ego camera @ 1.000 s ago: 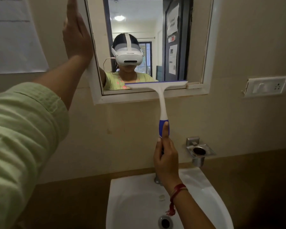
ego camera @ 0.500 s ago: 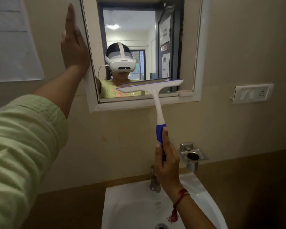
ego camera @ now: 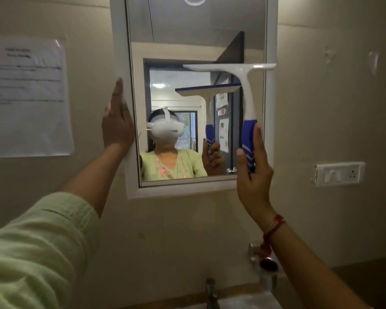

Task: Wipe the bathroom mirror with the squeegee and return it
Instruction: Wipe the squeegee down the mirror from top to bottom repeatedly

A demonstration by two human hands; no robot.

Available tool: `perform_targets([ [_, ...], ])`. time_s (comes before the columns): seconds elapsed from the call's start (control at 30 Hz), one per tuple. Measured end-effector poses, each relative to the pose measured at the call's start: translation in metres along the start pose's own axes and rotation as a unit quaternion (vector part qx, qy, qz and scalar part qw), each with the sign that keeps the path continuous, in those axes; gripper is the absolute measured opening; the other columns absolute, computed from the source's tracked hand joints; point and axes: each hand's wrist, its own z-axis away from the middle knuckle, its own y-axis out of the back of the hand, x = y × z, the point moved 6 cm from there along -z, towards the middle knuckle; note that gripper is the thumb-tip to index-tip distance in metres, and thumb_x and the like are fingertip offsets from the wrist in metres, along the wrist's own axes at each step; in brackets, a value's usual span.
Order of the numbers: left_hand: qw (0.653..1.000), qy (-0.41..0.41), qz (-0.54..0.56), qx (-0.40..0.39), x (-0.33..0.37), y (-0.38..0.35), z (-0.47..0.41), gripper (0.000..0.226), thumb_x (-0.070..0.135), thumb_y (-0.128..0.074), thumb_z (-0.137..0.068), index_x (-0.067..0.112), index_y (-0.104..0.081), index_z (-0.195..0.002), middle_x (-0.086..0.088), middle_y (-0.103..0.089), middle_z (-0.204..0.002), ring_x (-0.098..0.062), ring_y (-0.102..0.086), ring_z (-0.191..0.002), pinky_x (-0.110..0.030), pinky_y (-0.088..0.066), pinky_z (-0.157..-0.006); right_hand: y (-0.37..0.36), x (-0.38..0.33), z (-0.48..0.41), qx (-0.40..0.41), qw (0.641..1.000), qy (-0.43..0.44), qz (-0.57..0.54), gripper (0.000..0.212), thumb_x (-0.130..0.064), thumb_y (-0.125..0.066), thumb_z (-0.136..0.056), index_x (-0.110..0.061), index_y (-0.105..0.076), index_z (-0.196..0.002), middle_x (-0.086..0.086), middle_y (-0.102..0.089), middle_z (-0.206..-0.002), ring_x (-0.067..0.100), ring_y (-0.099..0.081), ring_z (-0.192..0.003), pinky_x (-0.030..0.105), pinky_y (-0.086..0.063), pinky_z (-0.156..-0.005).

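Note:
The white-framed mirror (ego camera: 187, 36) hangs on the beige wall ahead of me. My right hand (ego camera: 253, 175) grips the blue handle of the white squeegee (ego camera: 246, 90), upright, its blade across the right half of the glass at mid height, its right tip over the frame. My left hand (ego camera: 117, 123) lies flat against the mirror's left frame edge, fingers pointing up, holding nothing. The glass reflects the squeegee and a person in a green top.
A paper notice (ego camera: 27, 97) is taped to the wall at left. A white switch plate (ego camera: 339, 173) sits right of the mirror. Below are a metal holder (ego camera: 265, 262), a tap (ego camera: 211, 291) and the sink's rim at the bottom edge.
My right hand has lifted the squeegee from the mirror's bottom edge up and to the right side of the glass. The view has tilted upward, so the sink has dropped almost out of frame.

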Motion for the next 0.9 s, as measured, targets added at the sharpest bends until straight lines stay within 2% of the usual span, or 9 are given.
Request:
perform_targets([
  [0.07,1.0,0.0,0.005,-0.006,0.0,0.0,0.0,0.043,0.027,-0.025,-0.101,0.031,-0.024,-0.144,-0.001,-0.041,-0.144,-0.03,-0.054,-0.11,-0.038,-0.043,-0.091,-0.001,0.0,-0.03,-0.007,1.0,0.016,0.006,0.055,-0.019,-0.043,-0.097,-0.014,-0.018,-0.146,-0.02,-0.045,-0.12,-0.01,-0.058,-0.086,-0.004,-0.042,-0.074],
  [0.23,1.0,-0.003,0.004,0.004,-0.001,0.0,0.001,0.044,0.025,-0.027,-0.101,0.032,-0.025,-0.144,-0.006,-0.042,-0.143,-0.033,-0.051,-0.112,-0.04,-0.042,-0.09,-0.004,0.005,-0.094,0.009,0.999,0.028,0.015,0.052,-0.006,-0.043,-0.097,-0.004,-0.022,-0.145,-0.051,-0.05,-0.103,-0.021,-0.056,-0.071,-0.006,-0.042,-0.063],
  [0.33,1.0,-0.003,0.003,0.003,0.001,0.001,0.001,0.044,0.025,-0.027,-0.1,0.032,-0.025,-0.143,-0.012,-0.044,-0.141,-0.036,-0.051,-0.112,-0.044,-0.042,-0.09,-0.007,0.008,-0.122,0.033,0.999,0.021,0.014,0.052,-0.007,-0.044,-0.097,-0.002,-0.024,-0.144,-0.052,-0.051,-0.1,-0.02,-0.056,-0.066,-0.005,-0.042,-0.059],
  [0.47,1.0,0.0,0.0,0.008,-0.001,0.003,0.001,0.044,0.019,-0.031,-0.1,0.03,-0.028,-0.143,-0.018,-0.048,-0.135,-0.04,-0.053,-0.106,-0.044,-0.043,-0.086,-0.014,0.015,-0.149,0.066,0.998,0.016,0.016,0.051,-0.008,-0.045,-0.096,-0.003,-0.026,-0.144,-0.033,-0.059,-0.099,-0.024,-0.055,-0.067,-0.007,-0.04,-0.058],
  [0.57,1.0,0.003,-0.004,-0.001,0.0,0.001,0.001,0.044,0.021,-0.029,-0.1,0.031,-0.026,-0.143,-0.016,-0.046,-0.138,-0.04,-0.052,-0.109,-0.045,-0.042,-0.088,-0.021,0.021,-0.168,0.06,0.997,0.009,0.04,0.052,-0.011,-0.047,-0.096,-0.008,-0.028,-0.144,-0.048,-0.047,-0.096,-0.024,-0.056,-0.074,-0.006,-0.041,-0.059],
  [0.67,1.0,0.0,-0.005,-0.001,0.003,0.001,0.001,0.044,0.021,-0.028,-0.1,0.03,-0.026,-0.144,-0.013,-0.044,-0.141,-0.039,-0.05,-0.112,-0.046,-0.041,-0.09,-0.024,0.027,-0.181,0.043,0.997,0.008,0.068,0.053,-0.016,-0.047,-0.097,-0.014,-0.027,-0.146,-0.04,-0.04,-0.107,-0.014,-0.061,-0.07,0.004,-0.05,-0.06],
  [0.73,1.0,-0.003,-0.002,0.001,0.004,0.002,0.001,0.044,0.02,-0.029,-0.1,0.029,-0.027,-0.143,-0.011,-0.043,-0.142,-0.037,-0.049,-0.116,-0.045,-0.041,-0.091,-0.025,0.03,-0.187,0.034,0.997,0.003,0.075,0.053,-0.02,-0.045,-0.097,-0.019,-0.026,-0.146,-0.025,-0.053,-0.114,-0.001,-0.064,-0.064,0.017,-0.057,-0.062],
  [0.8,1.0,-0.004,0.0,0.002,0.004,0.002,0.001,0.044,0.019,-0.03,-0.1,0.028,-0.027,-0.143,-0.011,-0.043,-0.142,-0.037,-0.049,-0.117,-0.044,-0.04,-0.092,-0.027,0.033,-0.189,0.025,0.997,0.0,0.076,0.053,-0.022,-0.044,-0.098,-0.022,-0.024,-0.147,0.0,-0.06,-0.125,0.01,-0.067,-0.073,0.031,-0.061,-0.066],
  [0.9,1.0,-0.002,0.0,0.006,0.004,0.002,0.0,0.045,0.017,-0.031,-0.1,0.028,-0.028,-0.143,-0.01,-0.043,-0.142,-0.037,-0.048,-0.117,-0.044,-0.04,-0.092,-0.03,0.034,-0.189,0.022,0.997,-0.002,0.073,0.053,-0.023,-0.043,-0.098,-0.022,-0.023,-0.147,0.011,-0.056,-0.132,0.031,-0.067,-0.092,0.041,-0.061,-0.072],
])
